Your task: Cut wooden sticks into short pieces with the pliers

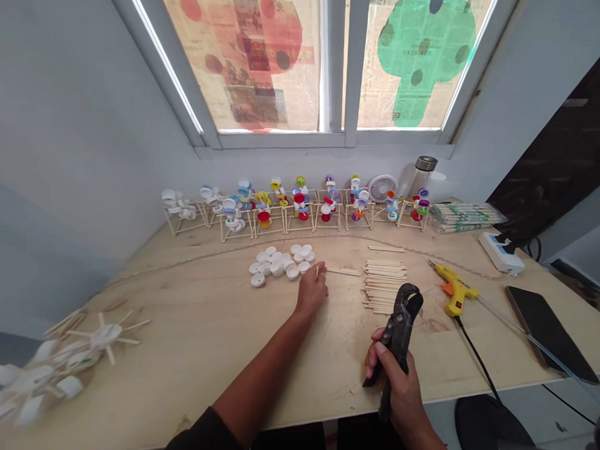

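My left hand (312, 292) reaches forward over the table with its fingers bent together; what is between the fingertips is too small to make out. Just left of those fingers lies a loose cluster of white bottle caps (277, 266). Thin wooden sticks (344, 272) lie at their right side. A black hand cutter (401, 324) is gripped by its handles in my right hand (397, 381), its curved jaw tilted up and away from me. Beyond the cutter's head is a stack of wooden sticks (382, 284), laid side by side.
Along the wall stand several stick frames with coloured cap wheels (299, 208). A yellow glue gun (456, 289), a phone (551, 333) and a power strip (500, 252) lie right. White paddle wheels (36, 380) occupy the left corner. A cord (220, 248) crosses behind the caps.
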A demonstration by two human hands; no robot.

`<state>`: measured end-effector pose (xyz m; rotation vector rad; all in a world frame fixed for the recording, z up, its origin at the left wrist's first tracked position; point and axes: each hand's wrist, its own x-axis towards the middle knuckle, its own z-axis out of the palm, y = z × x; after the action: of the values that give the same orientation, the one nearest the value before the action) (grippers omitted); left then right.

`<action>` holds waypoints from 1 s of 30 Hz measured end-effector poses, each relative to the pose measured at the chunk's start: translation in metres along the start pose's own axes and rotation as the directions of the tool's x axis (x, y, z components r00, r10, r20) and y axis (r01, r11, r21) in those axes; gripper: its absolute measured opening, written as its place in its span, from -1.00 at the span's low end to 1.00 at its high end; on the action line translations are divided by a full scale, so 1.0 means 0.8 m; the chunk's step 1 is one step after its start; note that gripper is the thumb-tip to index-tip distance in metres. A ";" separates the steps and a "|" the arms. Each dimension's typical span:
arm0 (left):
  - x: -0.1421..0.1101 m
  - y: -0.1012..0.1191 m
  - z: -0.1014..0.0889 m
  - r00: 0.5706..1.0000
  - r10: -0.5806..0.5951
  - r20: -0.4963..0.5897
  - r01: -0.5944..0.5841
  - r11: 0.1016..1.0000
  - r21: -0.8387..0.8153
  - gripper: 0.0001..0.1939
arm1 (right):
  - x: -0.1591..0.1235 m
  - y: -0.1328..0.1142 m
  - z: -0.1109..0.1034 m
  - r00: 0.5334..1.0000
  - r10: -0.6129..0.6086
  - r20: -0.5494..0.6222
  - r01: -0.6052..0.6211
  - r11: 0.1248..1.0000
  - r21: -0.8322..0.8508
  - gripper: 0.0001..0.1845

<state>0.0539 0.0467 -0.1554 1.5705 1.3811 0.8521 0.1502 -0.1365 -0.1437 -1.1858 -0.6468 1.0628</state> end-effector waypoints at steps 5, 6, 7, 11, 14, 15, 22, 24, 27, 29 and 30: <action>-0.014 -0.007 -0.029 0.998 0.062 0.023 -0.062 0.998 -0.031 -0.61 | 0.001 -0.001 0.000 1.000 0.003 -0.004 -0.003 1.000 0.020 -0.72; -0.020 -0.010 -0.040 0.996 0.081 0.034 -0.080 0.996 -0.026 -0.62 | 0.001 -0.001 0.000 1.000 0.002 0.002 -0.002 1.000 0.024 -0.73; -0.027 -0.014 -0.051 0.994 0.101 0.041 -0.100 0.995 -0.016 -0.63 | 0.001 -0.002 0.000 1.000 0.000 0.009 0.000 1.000 0.025 -0.74; -0.057 -0.034 -0.091 0.973 0.225 0.050 -0.230 0.960 0.162 -0.67 | 0.001 -0.005 0.001 1.000 -0.009 0.019 0.009 0.999 0.031 -0.77; -0.070 -0.048 -0.104 0.915 0.391 0.102 -0.396 0.819 0.416 -0.65 | -0.001 -0.007 0.001 1.000 -0.012 0.007 0.011 0.998 0.055 -0.78; -0.071 -0.052 -0.105 0.892 0.433 0.134 -0.443 0.769 0.462 -0.65 | -0.001 -0.008 0.002 1.000 -0.014 0.001 0.014 0.998 0.062 -0.78; -0.112 -0.048 -0.078 0.775 0.549 0.314 -0.628 0.611 0.482 -0.65 | -0.007 -0.022 0.003 0.999 -0.026 -0.026 0.028 0.996 0.083 -0.78; -0.150 -0.033 -0.065 0.696 0.595 0.401 -0.718 0.589 0.372 -0.65 | -0.010 -0.033 0.000 0.998 -0.048 -0.042 0.051 0.995 0.089 -0.79; -0.198 -0.007 -0.057 0.435 0.647 0.626 -0.840 0.542 0.024 -0.61 | -0.014 -0.055 -0.007 0.992 -0.111 -0.055 0.117 0.986 0.120 -0.82; -0.201 0.004 -0.058 0.459 0.655 0.601 -0.822 0.569 0.008 -0.57 | -0.017 -0.068 -0.011 0.983 -0.167 -0.072 0.176 0.973 0.151 -0.85; -0.193 0.005 -0.060 0.534 0.653 0.536 -0.801 0.594 0.075 -0.56 | -0.018 -0.074 -0.013 0.976 -0.199 -0.089 0.211 0.965 0.157 -0.86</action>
<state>-0.0115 -0.0979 -0.1254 2.5057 0.4479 0.6518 0.1716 -0.1551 -0.0891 -0.9862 -0.5989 0.8772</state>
